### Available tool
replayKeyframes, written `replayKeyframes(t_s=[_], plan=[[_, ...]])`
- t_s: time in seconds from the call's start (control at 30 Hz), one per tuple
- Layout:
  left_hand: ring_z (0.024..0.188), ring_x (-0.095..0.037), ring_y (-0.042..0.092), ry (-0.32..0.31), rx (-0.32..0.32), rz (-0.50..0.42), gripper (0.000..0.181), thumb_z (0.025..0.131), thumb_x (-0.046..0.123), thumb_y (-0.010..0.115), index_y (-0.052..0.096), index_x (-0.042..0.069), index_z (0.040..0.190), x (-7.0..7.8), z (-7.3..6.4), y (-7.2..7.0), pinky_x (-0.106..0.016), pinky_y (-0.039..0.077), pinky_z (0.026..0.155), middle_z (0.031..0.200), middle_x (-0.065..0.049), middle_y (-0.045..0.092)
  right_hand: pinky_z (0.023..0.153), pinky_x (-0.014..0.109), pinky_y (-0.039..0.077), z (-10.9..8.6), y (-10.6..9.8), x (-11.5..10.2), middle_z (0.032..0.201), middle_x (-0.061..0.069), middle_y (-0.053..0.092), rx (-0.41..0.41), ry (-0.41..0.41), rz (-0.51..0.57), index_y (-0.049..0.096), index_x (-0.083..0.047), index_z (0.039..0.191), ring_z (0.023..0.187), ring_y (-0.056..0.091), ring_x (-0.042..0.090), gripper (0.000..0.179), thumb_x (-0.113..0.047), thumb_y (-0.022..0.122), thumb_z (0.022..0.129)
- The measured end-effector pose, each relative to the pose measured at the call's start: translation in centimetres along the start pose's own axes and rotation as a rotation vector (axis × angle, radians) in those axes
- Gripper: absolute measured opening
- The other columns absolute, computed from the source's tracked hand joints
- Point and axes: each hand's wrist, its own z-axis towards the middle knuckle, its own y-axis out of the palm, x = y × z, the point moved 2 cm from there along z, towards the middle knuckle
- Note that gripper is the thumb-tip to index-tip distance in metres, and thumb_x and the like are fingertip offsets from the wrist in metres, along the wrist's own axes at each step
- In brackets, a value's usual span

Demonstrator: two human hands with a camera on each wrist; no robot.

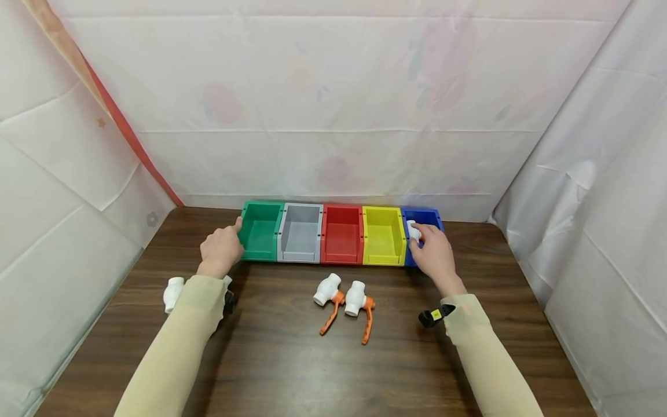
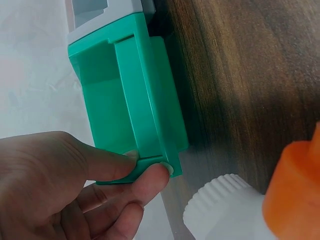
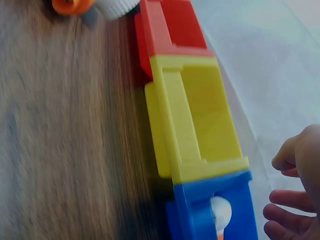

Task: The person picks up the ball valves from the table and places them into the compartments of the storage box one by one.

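Observation:
My left hand (image 1: 221,249) pinches the outer side wall of the green bin (image 1: 262,231), thumb inside the rim and fingertips outside, as the left wrist view shows. At the other end of the row, my right hand (image 1: 436,253) is over the blue bin (image 1: 430,215). A white valve (image 3: 221,213) lies inside that bin, with a bit of orange showing at its lower edge. Beside it in the right wrist view, the right hand's fingers (image 3: 287,219) are spread apart and hold nothing. From the head view, the hand overlaps part of the valve.
Grey (image 1: 301,231), red (image 1: 341,231) and yellow (image 1: 384,231) bins stand joined between the green and blue ones. Two white ball valves (image 1: 327,289) with orange handles lie in front on the wooden table (image 1: 312,376). Another white valve (image 1: 173,294) is partly behind my left forearm.

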Motion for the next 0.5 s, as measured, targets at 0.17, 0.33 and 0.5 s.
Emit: replayKeyframes(t_s=[0.17,0.33,0.5], plan=[[0.063,-0.034,0.054,0.008,-0.003,-0.002,0.069,0.097,0.011,0.057,0.025,0.012,0.159,-0.1,0.1,0.2,-0.041,0.042,0.051,0.092,-0.028,0.063,0.098,0.058,0.041,-1.2,0.0,-1.3,0.130,0.020,0.060,0.050,-0.050,0.018,0.065,-0.004,0.129,0.120,0.053,0.041,0.037,-0.017,0.062,0.095],[0.064,-0.034,0.054,0.008,0.003,-0.005,0.071,0.098,0.015,0.061,0.025,0.013,0.159,-0.4,0.1,0.4,-0.042,0.043,0.051,0.097,-0.030,0.063,0.097,0.054,0.043,-2.8,0.9,-3.0,0.125,0.016,0.063,0.070,-0.127,0.050,0.068,-0.006,0.124,0.116,0.056,0.038,0.033,-0.013,0.066,0.092],[0.063,-0.034,0.054,0.009,0.008,-0.010,0.071,0.098,0.016,0.062,0.025,0.013,0.159,-0.4,0.1,0.4,-0.042,0.043,0.051,0.101,-0.032,0.063,0.100,0.051,0.042,-4.5,2.2,-5.0,0.128,0.010,0.062,-0.025,-0.160,0.065,0.067,-0.011,0.126,0.120,0.054,0.033,0.034,-0.016,0.067,0.092]])
